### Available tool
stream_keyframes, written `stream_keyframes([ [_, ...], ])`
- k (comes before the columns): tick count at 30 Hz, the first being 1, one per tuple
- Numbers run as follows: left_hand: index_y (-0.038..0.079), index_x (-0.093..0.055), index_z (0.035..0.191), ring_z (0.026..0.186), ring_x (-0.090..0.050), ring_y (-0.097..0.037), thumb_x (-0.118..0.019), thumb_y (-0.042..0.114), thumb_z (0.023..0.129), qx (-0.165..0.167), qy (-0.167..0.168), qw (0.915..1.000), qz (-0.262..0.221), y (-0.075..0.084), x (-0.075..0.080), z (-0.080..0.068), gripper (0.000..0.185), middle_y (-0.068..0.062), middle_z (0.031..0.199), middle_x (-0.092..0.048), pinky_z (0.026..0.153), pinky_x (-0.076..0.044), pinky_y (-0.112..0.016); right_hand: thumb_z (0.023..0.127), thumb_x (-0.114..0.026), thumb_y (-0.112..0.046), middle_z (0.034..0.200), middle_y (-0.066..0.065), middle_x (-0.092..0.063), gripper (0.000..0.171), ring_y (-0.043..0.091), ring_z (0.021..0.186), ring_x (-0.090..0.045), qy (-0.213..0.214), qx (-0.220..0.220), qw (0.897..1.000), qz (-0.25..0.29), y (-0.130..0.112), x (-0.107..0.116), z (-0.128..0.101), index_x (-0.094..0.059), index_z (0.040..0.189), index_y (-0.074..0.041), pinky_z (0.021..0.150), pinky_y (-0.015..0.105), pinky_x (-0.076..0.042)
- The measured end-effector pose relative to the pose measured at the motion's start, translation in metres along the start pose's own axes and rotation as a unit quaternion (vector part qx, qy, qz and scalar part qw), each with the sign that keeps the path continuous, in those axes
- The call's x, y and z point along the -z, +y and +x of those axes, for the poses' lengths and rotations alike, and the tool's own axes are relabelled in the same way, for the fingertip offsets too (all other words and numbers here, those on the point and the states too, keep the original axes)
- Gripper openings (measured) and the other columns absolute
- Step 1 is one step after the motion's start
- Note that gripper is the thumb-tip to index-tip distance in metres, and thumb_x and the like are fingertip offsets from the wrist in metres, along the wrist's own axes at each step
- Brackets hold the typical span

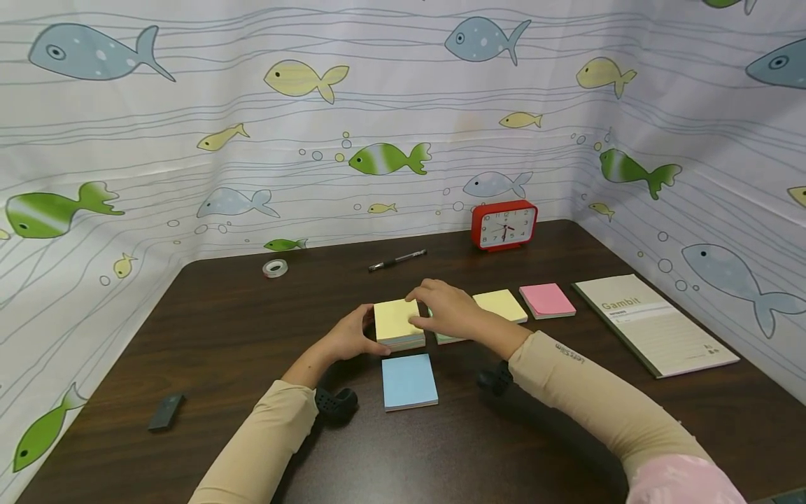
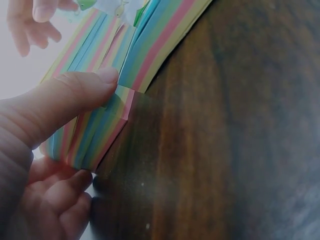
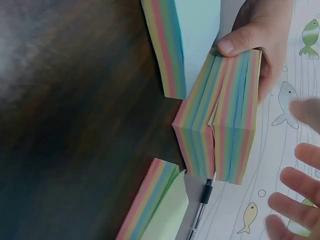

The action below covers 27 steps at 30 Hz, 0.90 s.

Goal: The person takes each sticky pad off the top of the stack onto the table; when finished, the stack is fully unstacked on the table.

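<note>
A stack of sticky note pads (image 1: pixel 399 325), yellow on top with multicoloured striped sides, stands mid-table. My left hand (image 1: pixel 348 337) grips it from the left, thumb on the near side and fingers round the far left. Over the stack's right edge hovers my right hand (image 1: pixel 448 308), its fingers spread and apart from the pads in the right wrist view. In front of the stack lies a blue sticky note pad (image 1: pixel 409 382). A green pad (image 1: pixel 444 339), mostly hidden by the right hand, sits to the right.
Further right are a yellow pad (image 1: pixel 502 306), a pink pad (image 1: pixel 546 300) and a notebook (image 1: pixel 655 323). At the back are a red clock (image 1: pixel 504 225), a pen (image 1: pixel 398 260) and a tape roll (image 1: pixel 275 268). A small dark block (image 1: pixel 166 413) lies at left.
</note>
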<state>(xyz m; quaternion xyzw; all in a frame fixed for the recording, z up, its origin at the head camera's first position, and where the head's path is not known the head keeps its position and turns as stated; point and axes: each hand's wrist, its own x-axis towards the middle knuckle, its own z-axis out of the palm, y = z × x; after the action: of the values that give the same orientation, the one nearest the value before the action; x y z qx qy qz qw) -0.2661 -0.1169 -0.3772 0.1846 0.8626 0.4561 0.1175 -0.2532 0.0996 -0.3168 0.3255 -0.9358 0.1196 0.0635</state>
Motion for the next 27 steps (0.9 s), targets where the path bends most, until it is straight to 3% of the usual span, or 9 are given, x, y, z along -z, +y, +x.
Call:
stream_keyframes([
  [7,-0.002,-0.025,0.132,0.124,-0.028,-0.031,-0.080,0.016,0.061,0.002,0.002,1.0000,0.001,0.002,0.000,-0.002,0.092,-0.018,0.135,-0.028,0.095,-0.030,-0.040,0.070,-0.065,-0.050,0.121,0.006,-0.044,0.074,0.019,0.107,-0.043,-0.070,-0.009,0.997,0.007,-0.002,-0.008,0.015,-0.042,0.129,-0.012,0.082,0.035,-0.042],
  [15,-0.002,-0.026,0.131,0.123,-0.029,-0.030,-0.080,0.016,0.061,-0.001,0.003,0.9999,0.011,0.001,0.000,0.000,0.091,-0.017,0.133,-0.031,0.094,-0.031,-0.039,0.068,-0.066,-0.053,0.129,0.014,-0.035,0.093,0.025,0.111,-0.040,-0.141,-0.017,0.989,0.034,0.004,-0.017,0.027,-0.028,0.135,0.000,0.087,0.037,-0.038],
  [20,-0.002,-0.025,0.132,0.123,-0.029,-0.030,-0.080,0.016,0.061,-0.003,0.003,0.9999,0.016,0.001,0.001,0.001,0.091,-0.018,0.133,-0.031,0.094,-0.031,-0.039,0.064,-0.072,-0.047,0.125,0.011,-0.039,0.095,0.020,0.098,-0.046,-0.153,-0.047,0.986,0.048,0.007,-0.022,0.033,-0.028,0.136,-0.004,0.081,0.034,-0.040],
  [27,-0.003,-0.022,0.133,0.122,-0.031,-0.030,-0.080,0.020,0.062,0.006,-0.002,0.9993,0.037,0.003,0.001,0.000,0.094,-0.020,0.135,-0.028,0.093,-0.032,-0.039,0.061,-0.073,-0.048,0.112,0.006,-0.046,0.088,0.015,0.083,-0.046,-0.126,-0.043,0.991,0.028,0.007,-0.020,0.031,-0.039,0.129,-0.003,0.070,0.030,-0.042],
])
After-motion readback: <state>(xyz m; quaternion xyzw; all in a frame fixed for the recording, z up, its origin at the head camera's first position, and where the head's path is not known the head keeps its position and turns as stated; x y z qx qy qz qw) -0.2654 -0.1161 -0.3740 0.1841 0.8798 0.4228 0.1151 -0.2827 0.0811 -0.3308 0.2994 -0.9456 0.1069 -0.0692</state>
